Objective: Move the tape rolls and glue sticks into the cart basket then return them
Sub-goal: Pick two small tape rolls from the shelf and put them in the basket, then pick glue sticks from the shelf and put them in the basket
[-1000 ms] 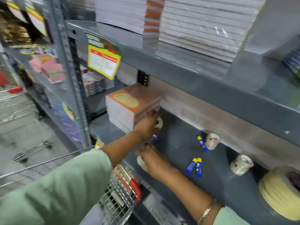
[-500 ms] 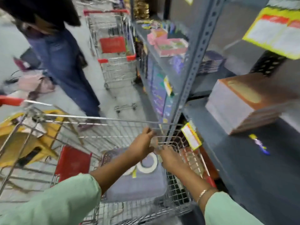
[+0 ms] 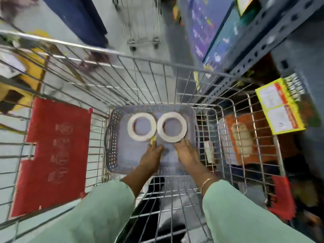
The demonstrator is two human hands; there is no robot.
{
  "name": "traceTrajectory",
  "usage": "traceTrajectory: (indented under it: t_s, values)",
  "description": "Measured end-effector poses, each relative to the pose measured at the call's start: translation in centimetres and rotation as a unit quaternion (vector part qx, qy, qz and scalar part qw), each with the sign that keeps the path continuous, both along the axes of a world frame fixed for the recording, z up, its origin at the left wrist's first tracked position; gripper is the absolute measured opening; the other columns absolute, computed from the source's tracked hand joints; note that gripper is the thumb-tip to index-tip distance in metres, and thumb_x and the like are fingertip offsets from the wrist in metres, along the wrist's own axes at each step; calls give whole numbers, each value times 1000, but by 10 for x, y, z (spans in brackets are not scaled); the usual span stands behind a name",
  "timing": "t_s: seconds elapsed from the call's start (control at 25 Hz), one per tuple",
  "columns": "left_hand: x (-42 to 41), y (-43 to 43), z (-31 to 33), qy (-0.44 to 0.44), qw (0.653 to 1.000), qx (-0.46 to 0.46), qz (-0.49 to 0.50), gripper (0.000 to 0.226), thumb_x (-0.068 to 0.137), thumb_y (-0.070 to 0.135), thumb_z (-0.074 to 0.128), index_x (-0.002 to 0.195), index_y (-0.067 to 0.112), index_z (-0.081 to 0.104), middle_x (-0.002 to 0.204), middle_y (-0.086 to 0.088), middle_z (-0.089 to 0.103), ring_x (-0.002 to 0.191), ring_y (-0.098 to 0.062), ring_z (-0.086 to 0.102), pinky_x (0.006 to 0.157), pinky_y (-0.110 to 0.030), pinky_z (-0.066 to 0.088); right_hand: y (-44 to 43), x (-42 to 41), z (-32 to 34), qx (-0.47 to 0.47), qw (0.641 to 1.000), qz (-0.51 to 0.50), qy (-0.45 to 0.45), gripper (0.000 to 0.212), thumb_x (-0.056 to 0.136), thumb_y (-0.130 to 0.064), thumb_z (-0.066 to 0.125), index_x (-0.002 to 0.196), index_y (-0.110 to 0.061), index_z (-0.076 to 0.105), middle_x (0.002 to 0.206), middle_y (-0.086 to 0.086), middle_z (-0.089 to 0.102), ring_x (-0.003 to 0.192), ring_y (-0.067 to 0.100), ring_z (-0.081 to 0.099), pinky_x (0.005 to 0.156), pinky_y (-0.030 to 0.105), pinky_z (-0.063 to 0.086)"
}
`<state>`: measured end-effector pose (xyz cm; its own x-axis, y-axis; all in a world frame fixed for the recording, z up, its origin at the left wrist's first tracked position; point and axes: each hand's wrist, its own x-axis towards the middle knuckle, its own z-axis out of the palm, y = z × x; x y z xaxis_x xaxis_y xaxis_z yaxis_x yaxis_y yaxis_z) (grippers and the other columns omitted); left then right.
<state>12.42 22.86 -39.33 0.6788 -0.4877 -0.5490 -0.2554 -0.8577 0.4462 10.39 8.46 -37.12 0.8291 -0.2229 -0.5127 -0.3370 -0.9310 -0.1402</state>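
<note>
Both hands have dropped from the cart rim into the grey tray [image 3: 114,137] inside the wire cart basket [image 3: 233,130]. Two tape rolls lie flat side by side: left roll [image 3: 141,127], right roll [image 3: 171,127]. Left hand [image 3: 151,159] pinches something yellow, possibly a glue stick [image 3: 153,138]; blur prevents certainty. Right hand [image 3: 187,153] rests fingers-down, touching the right roll, nothing gripped. Red seat flap [image 3: 52,155] lies left; shelf upright [image 3: 245,64] crowds right.

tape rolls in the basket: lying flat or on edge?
Flat. Both tape rolls, left and right, show full rings with open cores facing up, side by side on the grey tray in the cart.
</note>
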Motion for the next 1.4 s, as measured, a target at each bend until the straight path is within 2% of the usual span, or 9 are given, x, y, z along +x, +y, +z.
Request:
traceTrajectory:
  t_s: [0.04, 0.16, 0.44, 0.6, 0.84, 0.96, 1.16, 1.32, 1.4]
  values:
    - [-1, -2, -6, -7, 1000, -2, 9, 33, 83, 0, 50, 115, 3, 47, 137, -21, 33, 123, -36, 37, 83, -42, 43, -1, -3, -7, -43, 997, 61, -1, 34, 62, -24, 80, 94, -26, 69, 97, 4, 68, 90, 20, 66, 65, 29, 57]
    - [-11, -3, -25, -1, 1000, -6, 22, 31, 77, -3, 56, 105, 5, 46, 124, -17, 38, 113, -35, 40, 71, -43, 45, 4, -19, -26, -36, 987, 155, 29, 48, 79, 6, 58, 122, -13, 48, 122, 15, 48, 115, 31, 46, 89, 39, 47]
    - [-9, -8, 3, -57, 997, -22, 57, 77, 70, 15, 75, 134, 8, 32, 141, -19, 32, 127, -38, 34, 99, -46, 43, -1, -12, 9, -18, 995, 98, -28, 61, 82, -7, 64, 136, -13, 36, 132, 14, 44, 122, 31, 44, 95, 40, 46]
    - [1, -38, 78, -125, 969, -164, 132, 60, 83, 18, 64, 134, 3, 35, 142, -20, 37, 131, -36, 34, 105, -44, 36, -18, -8, 98, 30, 987, -2, -159, 43, 87, -8, 56, 129, -11, 46, 129, 12, 49, 121, 30, 47, 90, 40, 47]
    - [-35, -126, 226, -179, 884, -417, 114, 43, 82, 35, 43, 115, 7, 47, 117, -14, 46, 109, -21, 41, 93, -18, 29, -81, -78, 268, 38, 871, -168, -461, 19, 86, -16, 48, 89, -9, 65, 90, 11, 66, 86, 25, 60, 75, 31, 42]
    - [-76, -188, 285, -128, 869, -478, 23, 25, 85, 18, 53, 108, 8, 50, 104, -3, 48, 99, -23, 50, 89, -27, 39, -138, -139, 322, 12, 803, -294, -518, 14, 80, -2, 58, 85, -7, 69, 84, 15, 69, 78, 25, 63, 71, 34, 46]
    - [-157, -281, 330, -19, 914, -374, -157, 13, 81, 3, 55, 92, -4, 56, 94, -29, 63, 90, -43, 59, 80, -46, 45, -229, -257, 346, -15, 735, -540, -411, 19, 80, 8, 61, 96, 9, 71, 103, 27, 72, 101, 36, 67, 87, 33, 50]
    - [-209, -317, 336, -46, 913, -287, -286, 22, 83, 11, 55, 98, -4, 58, 107, -28, 66, 103, -42, 60, 85, -43, 49, -253, -308, 316, -3, 739, -612, -280, 18, 82, -1, 64, 95, 11, 69, 104, 29, 70, 95, 32, 68, 46, 8, 39]
    - [-225, -329, 335, -38, 921, -245, -299, 24, 83, 14, 58, 98, -5, 59, 109, -28, 65, 105, -42, 60, 84, -43, 50, -261, -311, 297, -10, 727, -637, -255, 15, 84, -11, 64, 90, 2, 68, 103, 27, 71, 81, 23, 63, 59, 22, 50]
